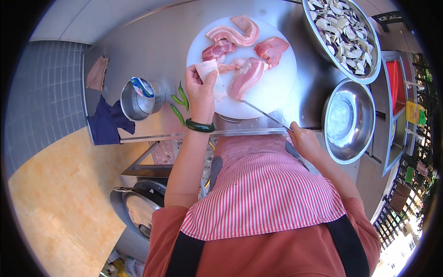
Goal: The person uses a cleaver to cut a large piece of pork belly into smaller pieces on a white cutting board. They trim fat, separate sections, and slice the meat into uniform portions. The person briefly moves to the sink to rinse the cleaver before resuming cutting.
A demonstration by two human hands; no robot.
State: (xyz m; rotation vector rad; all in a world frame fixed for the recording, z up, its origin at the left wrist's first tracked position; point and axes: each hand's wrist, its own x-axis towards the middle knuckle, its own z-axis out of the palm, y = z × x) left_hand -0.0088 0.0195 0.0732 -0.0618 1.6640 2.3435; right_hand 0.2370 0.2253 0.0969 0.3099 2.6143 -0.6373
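My left hand (202,91), with a dark green bangle on its wrist, grips a pale flat piece of pork skin (211,79) at the left side of a round white cutting board (273,93). My right hand (304,140) holds a knife (264,113) by its handle at the counter's front edge. The knife's tip lies at the lower end of a strip of pork belly (247,78). Farther back on the board are a curved pork strip (247,33), a dark red piece of meat (218,51) and a pink piece of meat (272,49).
Left of the board lie green chili peppers (177,113), a steel pot (136,104) with a packet on it, a dark blue cloth (104,121) and a brown cloth (97,73). At right stand a large bowl of sliced vegetable (377,65) and an empty-looking steel bowl (349,121).
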